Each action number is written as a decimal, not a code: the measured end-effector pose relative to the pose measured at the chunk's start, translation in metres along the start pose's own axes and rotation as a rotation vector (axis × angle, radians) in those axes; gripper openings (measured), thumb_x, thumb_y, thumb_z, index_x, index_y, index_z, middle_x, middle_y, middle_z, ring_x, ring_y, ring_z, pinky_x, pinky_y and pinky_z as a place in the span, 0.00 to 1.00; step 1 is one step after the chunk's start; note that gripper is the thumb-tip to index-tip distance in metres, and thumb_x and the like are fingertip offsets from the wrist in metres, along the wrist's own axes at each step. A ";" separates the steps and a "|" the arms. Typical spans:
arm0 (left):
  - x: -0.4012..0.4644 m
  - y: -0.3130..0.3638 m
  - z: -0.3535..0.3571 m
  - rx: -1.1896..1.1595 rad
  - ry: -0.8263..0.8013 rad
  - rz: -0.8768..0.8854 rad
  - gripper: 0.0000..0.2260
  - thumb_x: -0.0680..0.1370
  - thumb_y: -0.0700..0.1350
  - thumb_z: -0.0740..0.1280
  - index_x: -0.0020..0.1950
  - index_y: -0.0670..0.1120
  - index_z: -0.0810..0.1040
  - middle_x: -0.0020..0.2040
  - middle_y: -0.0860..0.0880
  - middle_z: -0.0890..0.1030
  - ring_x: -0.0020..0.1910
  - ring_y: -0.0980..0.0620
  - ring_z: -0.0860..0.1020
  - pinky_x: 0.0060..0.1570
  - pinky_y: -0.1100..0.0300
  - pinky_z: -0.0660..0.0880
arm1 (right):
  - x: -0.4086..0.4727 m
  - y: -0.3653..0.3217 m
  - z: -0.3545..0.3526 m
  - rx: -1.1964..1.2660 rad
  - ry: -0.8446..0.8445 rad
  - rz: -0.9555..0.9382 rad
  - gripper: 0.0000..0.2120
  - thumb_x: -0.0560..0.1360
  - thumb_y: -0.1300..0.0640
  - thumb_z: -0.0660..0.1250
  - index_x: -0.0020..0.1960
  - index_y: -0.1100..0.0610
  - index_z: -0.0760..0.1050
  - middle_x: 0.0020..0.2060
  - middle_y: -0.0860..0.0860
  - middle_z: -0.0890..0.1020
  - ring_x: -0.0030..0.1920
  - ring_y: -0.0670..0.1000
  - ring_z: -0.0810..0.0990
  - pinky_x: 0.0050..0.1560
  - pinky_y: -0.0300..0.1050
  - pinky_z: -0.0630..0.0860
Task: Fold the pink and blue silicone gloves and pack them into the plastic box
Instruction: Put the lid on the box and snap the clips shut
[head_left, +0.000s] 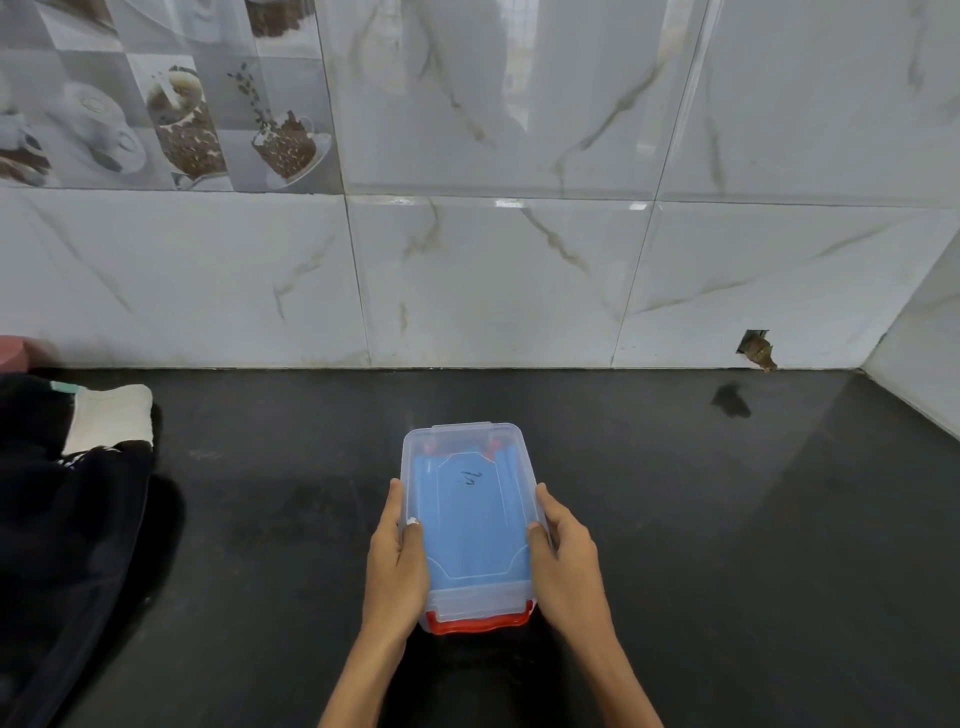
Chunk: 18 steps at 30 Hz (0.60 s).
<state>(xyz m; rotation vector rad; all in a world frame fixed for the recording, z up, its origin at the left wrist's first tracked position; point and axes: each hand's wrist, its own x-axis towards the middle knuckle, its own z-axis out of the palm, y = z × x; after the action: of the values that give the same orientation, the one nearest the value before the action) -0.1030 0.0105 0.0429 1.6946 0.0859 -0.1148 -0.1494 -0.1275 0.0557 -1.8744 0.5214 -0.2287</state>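
A clear plastic box (462, 434) with its lid on stands on the black counter, in the lower middle of the head view. Through the lid the folded blue glove (470, 530) shows on top. The pink glove (475, 622) shows as a red-pink band at the box's near bottom edge and far corners. My left hand (392, 566) grips the box's left side, thumb on the lid. My right hand (563, 561) grips the right side the same way.
A dark cloth with a white patch (78, 467) lies at the counter's left edge. A pink object (13, 352) sits at the far left by the wall. The marble-tiled wall (493, 286) rises behind the black counter (727, 519), with a corner at the right.
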 end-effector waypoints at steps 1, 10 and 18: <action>0.001 0.000 -0.001 0.013 -0.008 0.001 0.22 0.83 0.45 0.53 0.76 0.53 0.55 0.73 0.52 0.66 0.58 0.60 0.69 0.51 0.62 0.73 | -0.001 0.001 0.001 -0.010 0.004 -0.003 0.22 0.81 0.58 0.56 0.74 0.52 0.60 0.70 0.47 0.68 0.67 0.45 0.68 0.65 0.46 0.70; 0.006 0.000 -0.002 0.060 -0.068 -0.013 0.22 0.82 0.45 0.54 0.76 0.53 0.55 0.71 0.52 0.67 0.60 0.57 0.71 0.54 0.60 0.74 | 0.008 0.000 -0.003 -0.239 0.015 -0.024 0.21 0.81 0.57 0.55 0.73 0.52 0.61 0.69 0.48 0.70 0.68 0.48 0.69 0.67 0.48 0.71; 0.002 0.009 -0.006 0.786 -0.067 0.094 0.25 0.83 0.48 0.50 0.78 0.51 0.45 0.77 0.54 0.57 0.71 0.51 0.66 0.71 0.51 0.61 | 0.008 -0.007 -0.001 -0.658 0.071 -0.099 0.22 0.79 0.58 0.53 0.73 0.52 0.62 0.71 0.50 0.70 0.75 0.52 0.58 0.72 0.48 0.61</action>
<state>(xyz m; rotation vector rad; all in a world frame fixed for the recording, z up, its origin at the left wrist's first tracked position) -0.0995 0.0152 0.0524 2.4725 -0.1058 -0.1459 -0.1414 -0.1301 0.0616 -2.5432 0.5984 -0.2034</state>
